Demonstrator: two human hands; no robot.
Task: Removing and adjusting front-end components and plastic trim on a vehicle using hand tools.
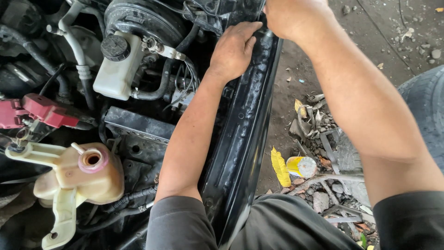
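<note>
The black fender edge runs long from 6 to 12 o'clock. The left hand lies flat on it, fingers narrow, pointing toward 1 o'clock; the right hand presses beside it, grip unclear.

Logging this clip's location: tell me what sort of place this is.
Probably an informal car repair yard: an open engine bay with a white fluid reservoir, a worn tyre, and scrap metal litter on bare dirt ground.

White reservoir, yellowed tank, yellow can
</note>
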